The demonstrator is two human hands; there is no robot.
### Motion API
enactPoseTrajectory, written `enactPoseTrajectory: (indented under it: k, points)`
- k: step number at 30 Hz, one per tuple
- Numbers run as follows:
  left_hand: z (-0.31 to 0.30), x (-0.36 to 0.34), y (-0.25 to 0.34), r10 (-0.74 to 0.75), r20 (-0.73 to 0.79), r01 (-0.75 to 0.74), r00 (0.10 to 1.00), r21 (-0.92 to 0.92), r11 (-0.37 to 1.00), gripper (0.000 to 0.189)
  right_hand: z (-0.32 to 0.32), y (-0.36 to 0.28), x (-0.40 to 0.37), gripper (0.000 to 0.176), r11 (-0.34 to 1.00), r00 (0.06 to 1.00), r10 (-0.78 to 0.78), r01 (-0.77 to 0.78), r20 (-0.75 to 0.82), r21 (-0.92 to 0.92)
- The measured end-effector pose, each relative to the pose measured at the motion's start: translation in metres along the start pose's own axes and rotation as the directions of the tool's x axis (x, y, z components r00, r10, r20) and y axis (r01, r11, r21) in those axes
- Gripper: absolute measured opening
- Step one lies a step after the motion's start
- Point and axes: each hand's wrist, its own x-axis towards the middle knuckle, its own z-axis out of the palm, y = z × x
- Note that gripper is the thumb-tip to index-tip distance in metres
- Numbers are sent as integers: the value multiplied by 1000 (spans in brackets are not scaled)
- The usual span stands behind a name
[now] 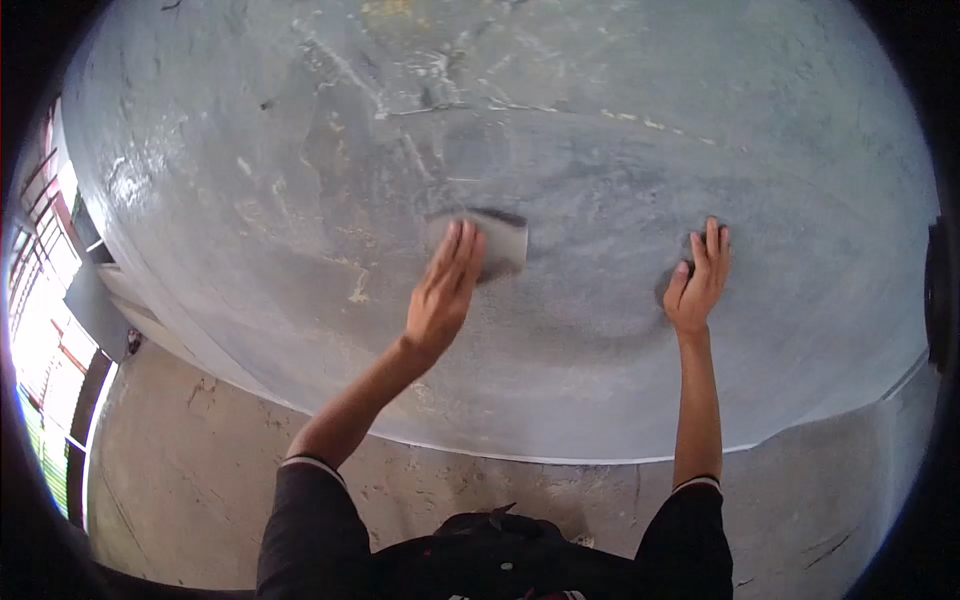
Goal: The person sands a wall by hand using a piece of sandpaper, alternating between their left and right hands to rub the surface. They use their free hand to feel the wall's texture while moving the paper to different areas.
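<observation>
My left hand [446,290] presses a flat, pale grey rectangular sheet [508,244] against a large grey surface [560,330]. Its fingers lie close together over the sheet's left part, and the sheet's right end shows beyond them. Farther right, my right hand [700,282] rests on the same surface, with the thumb apart from the fingers and nothing seen in it. White scratch-like marks and rough, brownish patches show on the surface around and above my left hand.
The surface's pale lower edge [520,459] curves above a worn brown floor [200,450]. At the far left is a bright barred opening [45,290]. A dark object [940,297] stands at the right edge.
</observation>
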Motion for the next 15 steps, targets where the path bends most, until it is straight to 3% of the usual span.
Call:
enactPoseTrajectory:
  k: [2,4,6,7,9,11,13,14,15]
  points:
    - [-4,-5,6,51,67,-44,996,-99,994,59,-2,-2,-1,36,1000,999,27,-27,30,-11]
    - [-14,16,-15,-152,137,160,979,-49,986,59,-4,-1,1,36,999,997,54,-54,51,1]
    - [-33,57,-27,-187,-144,163,972,-165,973,58,-5,-4,1,37,996,996,82,-83,43,19]
    - [-38,64,-19,-134,-174,133,975,-18,991,55,-5,-5,2,38,995,995,96,-97,38,24]
    - [-18,48,-7,-61,-162,62,985,-2,998,51,-7,-4,4,39,994,994,98,-100,44,50]
    - [13,-4,8,28,-19,-31,999,-193,981,51,-2,-6,4,42,992,995,100,-102,22,81]
    - [12,-20,0,66,239,-48,969,-79,996,50,0,-9,6,45,991,996,85,-88,36,104]
    - [16,2,-9,98,209,-78,973,-101,992,50,-2,-5,10,45,995,997,81,-82,18,63]
    - [11,19,-25,-93,41,99,995,-577,811,50,-4,-8,13,45,998,998,43,-45,55,50]
